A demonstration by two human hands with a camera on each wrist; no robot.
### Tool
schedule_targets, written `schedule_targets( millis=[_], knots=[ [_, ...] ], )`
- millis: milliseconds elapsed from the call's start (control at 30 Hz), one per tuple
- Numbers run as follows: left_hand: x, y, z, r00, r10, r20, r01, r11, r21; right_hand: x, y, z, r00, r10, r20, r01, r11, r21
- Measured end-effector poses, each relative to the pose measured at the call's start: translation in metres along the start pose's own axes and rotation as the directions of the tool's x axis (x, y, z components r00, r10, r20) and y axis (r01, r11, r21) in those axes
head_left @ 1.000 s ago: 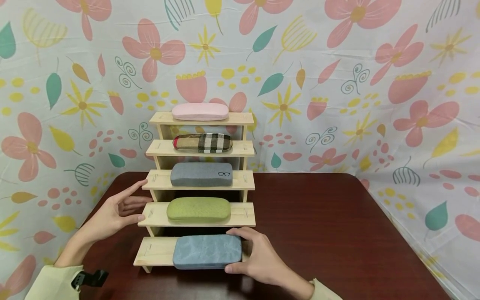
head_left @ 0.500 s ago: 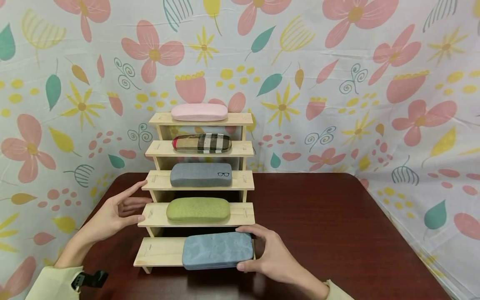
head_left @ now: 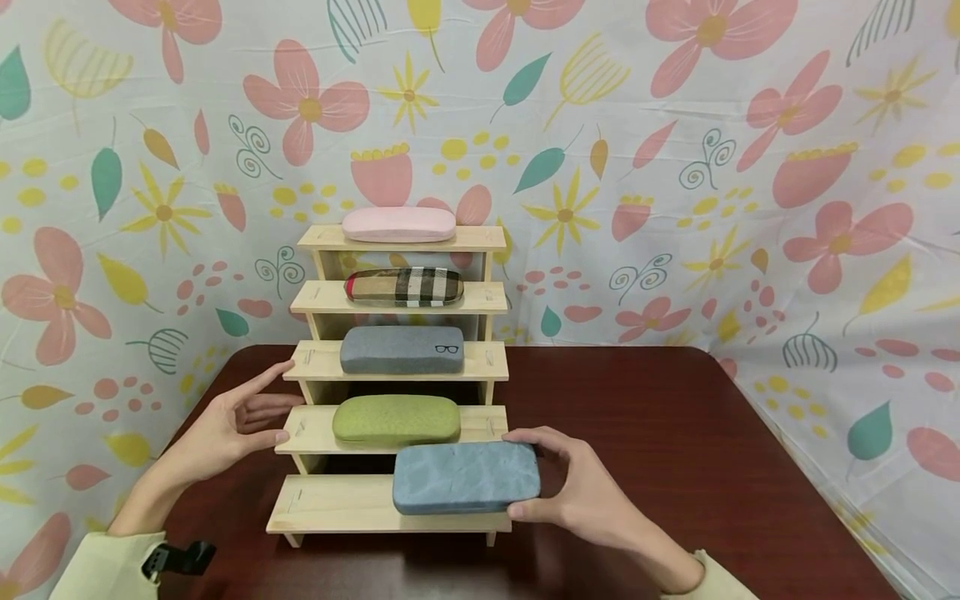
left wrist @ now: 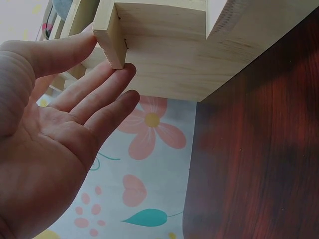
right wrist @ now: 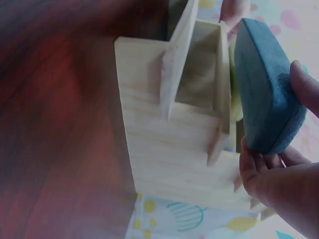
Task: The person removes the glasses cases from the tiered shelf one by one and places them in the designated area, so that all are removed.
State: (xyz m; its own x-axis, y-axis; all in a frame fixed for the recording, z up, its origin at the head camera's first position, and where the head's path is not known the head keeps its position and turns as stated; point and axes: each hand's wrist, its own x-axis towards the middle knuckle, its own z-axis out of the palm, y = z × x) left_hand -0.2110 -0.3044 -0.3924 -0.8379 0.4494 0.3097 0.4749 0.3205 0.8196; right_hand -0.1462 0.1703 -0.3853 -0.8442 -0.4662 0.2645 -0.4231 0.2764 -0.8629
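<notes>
The blue glasses case (head_left: 466, 477) is gripped at its right end by the right hand (head_left: 592, 492), thumb curled over the top edge and fingers wrapped beneath; it is held lifted just above the bottom step (head_left: 330, 505) of the wooden stepped rack (head_left: 495, 361), its right end jutting past the rack's side. From the right wrist view the case (right wrist: 266, 87) is seen edge-on, pinched between the thumb above and the fingers (right wrist: 251, 167) below, with the rack's side panel (right wrist: 169, 149) just beside those fingertips.

Just beyond the thumb, on the next step up, a green glasses case (head_left: 396, 419) is lying flat. Above it a grey case (head_left: 402, 349) with a small spectacles print is seen, then a plaid case (head_left: 403, 287), then a pink case (head_left: 398, 224) on the top step.

On the far side, the left hand (head_left: 225, 429) is held open, fingers straight, the fingertips (left wrist: 122, 74) pressed against the left ends of two steps. The rack is set on a dark red wooden table (head_left: 675, 450), backed by a flowered cloth (head_left: 675, 167).
</notes>
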Motion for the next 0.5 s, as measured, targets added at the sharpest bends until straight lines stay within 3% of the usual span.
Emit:
schedule_targets(
  millis=[500],
  knots=[
    [0.001,0.000,-0.001,1.000,0.014,0.003,-0.014,1.000,0.003,-0.003,-0.015,-0.053,0.999,0.012,-0.045,-0.016,0.996,-0.091]
  ],
)
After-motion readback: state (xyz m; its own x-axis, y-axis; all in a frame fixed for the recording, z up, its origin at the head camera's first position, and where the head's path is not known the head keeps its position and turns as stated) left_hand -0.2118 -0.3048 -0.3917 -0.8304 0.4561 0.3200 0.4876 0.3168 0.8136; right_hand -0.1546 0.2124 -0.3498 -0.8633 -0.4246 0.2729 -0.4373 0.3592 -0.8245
